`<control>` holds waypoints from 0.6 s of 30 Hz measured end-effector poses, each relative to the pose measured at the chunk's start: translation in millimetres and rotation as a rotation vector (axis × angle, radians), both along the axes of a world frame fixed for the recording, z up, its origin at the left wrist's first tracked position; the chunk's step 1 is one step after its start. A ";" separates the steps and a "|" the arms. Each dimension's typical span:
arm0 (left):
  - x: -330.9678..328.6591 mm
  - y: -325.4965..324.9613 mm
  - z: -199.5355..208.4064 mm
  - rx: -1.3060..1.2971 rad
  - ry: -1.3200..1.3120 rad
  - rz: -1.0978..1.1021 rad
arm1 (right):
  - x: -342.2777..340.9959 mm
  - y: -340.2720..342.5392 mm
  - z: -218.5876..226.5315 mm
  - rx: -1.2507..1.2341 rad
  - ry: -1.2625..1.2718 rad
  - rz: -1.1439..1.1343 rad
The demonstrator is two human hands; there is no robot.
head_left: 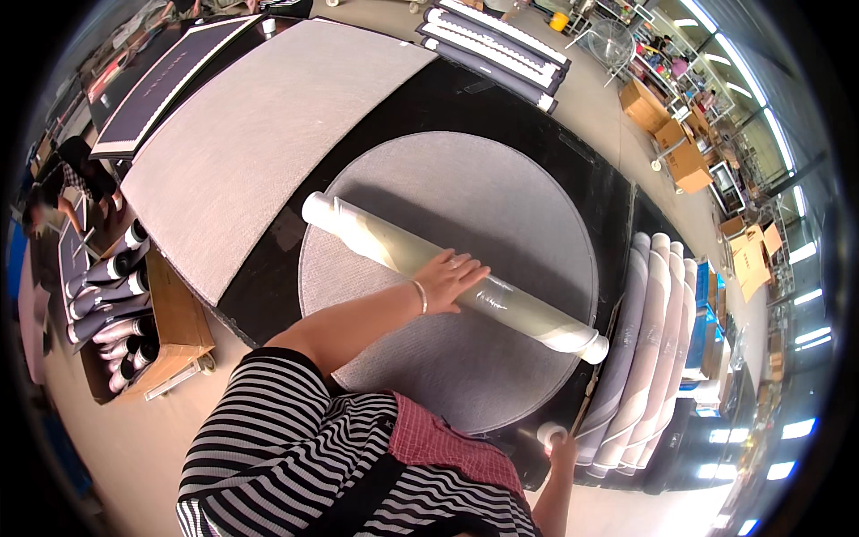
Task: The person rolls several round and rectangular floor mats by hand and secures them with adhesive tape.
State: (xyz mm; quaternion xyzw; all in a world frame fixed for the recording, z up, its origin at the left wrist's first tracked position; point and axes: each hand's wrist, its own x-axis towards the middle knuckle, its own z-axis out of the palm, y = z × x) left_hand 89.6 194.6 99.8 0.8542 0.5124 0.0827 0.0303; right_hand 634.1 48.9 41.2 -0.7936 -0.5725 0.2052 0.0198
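A pale rolled-up rug in clear plastic wrap (pixel 385 243) lies slantwise over a round grey rug (pixel 438 371), which is spread flat on a black table (pixel 286 228). My left hand (pixel 450 280) rests on the middle of the wrapped roll, open, with its fingers stretched along the plastic. Down at the table's near right edge, my right hand (pixel 563 450) is closed on a small white roll of tape (pixel 548 433). Its fingers are only partly visible.
Several wrapped rug rolls (pixel 658 349) stand close by my right side. A large pale rectangular rug (pixel 259 143) covers the table's far left. Past the left edge is a cardboard box (pixel 179 313) of rolls. A person (pixel 76 179) bends at far left.
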 end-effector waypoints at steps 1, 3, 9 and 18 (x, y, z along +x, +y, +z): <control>-15.3 -9.0 -5.5 0.009 -0.005 0.065 | -2.9 -1.1 1.4 -0.042 0.121 -0.124; -62.6 -29.2 5.0 -0.114 0.013 0.272 | -1.1 -3.4 0.1 -0.058 0.287 -0.287; -299.3 -141.1 17.9 -0.477 0.539 1.408 | 6.0 -8.5 -17.0 0.024 0.302 -0.316; -180.6 -66.9 11.1 0.170 -0.010 0.409 | 26.7 -40.2 -20.2 0.298 0.020 -0.214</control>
